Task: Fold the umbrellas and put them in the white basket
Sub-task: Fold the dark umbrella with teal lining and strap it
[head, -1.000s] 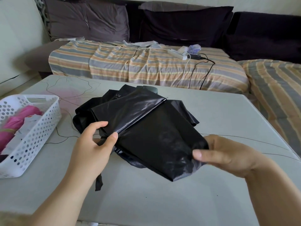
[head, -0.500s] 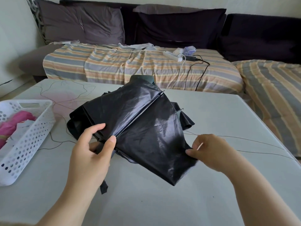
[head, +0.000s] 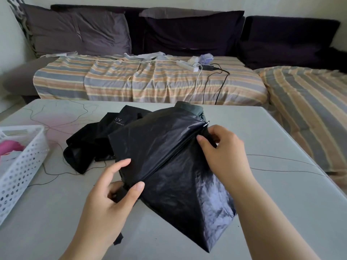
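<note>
A collapsed black umbrella [head: 161, 147] with shiny loose canopy folds lies over the middle of the table, a rib running diagonally across it. My left hand [head: 110, 199] grips its near lower end, thumb on top of the fabric. My right hand [head: 223, 152] pinches the canopy edge next to the metal rib tip at the upper right. A white perforated basket [head: 22, 169] stands at the table's left edge and holds a pink umbrella [head: 9, 147], partly out of frame.
The grey table [head: 272, 203] carries thin dark threads. Behind it stands a sofa with a striped cover [head: 150, 79], dark cushions, and a white power strip [head: 187, 65] with cables hanging down the front.
My right hand has left the canopy's lower right corner and moved up to the rib tip at the upper right. The umbrella has turned slightly; my left hand keeps its grip.
</note>
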`<state>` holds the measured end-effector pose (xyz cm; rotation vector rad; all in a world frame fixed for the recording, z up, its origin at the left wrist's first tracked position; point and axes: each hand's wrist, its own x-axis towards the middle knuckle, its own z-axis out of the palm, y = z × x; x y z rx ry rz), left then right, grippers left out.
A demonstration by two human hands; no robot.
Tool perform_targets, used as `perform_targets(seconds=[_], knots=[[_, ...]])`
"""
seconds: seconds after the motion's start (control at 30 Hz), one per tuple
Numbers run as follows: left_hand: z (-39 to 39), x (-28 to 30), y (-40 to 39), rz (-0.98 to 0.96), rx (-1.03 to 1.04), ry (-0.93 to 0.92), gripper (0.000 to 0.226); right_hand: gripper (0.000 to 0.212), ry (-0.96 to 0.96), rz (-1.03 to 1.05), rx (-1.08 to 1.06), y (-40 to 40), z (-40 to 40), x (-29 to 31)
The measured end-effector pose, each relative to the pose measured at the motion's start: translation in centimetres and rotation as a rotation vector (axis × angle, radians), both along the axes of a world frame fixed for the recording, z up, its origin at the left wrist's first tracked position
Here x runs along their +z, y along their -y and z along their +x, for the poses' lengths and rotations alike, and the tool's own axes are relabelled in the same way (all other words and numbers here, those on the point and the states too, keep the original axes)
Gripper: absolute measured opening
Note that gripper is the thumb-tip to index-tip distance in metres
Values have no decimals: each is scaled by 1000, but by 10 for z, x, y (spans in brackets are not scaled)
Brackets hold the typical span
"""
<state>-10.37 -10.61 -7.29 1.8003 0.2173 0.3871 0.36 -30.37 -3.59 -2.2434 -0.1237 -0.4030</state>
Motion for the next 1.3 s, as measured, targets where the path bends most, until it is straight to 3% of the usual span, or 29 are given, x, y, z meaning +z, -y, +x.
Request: perform_targets(seconds=[0.1,0.23,0.4,0.57,0.9,0.97,1.1,1.23,1.3], knots=[[2,-3,1,-45,14,-10,40,24,5,46,-38,1,0,-1],[5,-1,0,-178,67,-18,34,10,74,221,-143,3,-1,1],[8,1,-2,-289,120,-4,27,15,25,386,-182,7,-4,2],[7,2,0,-277,84,8,27,16,-31,364,-8,1,-4,6],[-5,2,5,-142,-68,-10,38,18,-106,606,-34,10,-1,19],[-5,2,7,-134,-77,-11,36,21,-75,603,-18,11,-2,21],[-5,1,8,-81,-47,22,33,56,-147,504,106,7,-8,30],[-8,-2,12,-7,8,47,38,38,-231,179,43,5,-9,27],[-8,-5,14,24,28,54,39,37,-188,295,17,7,-7,22]])
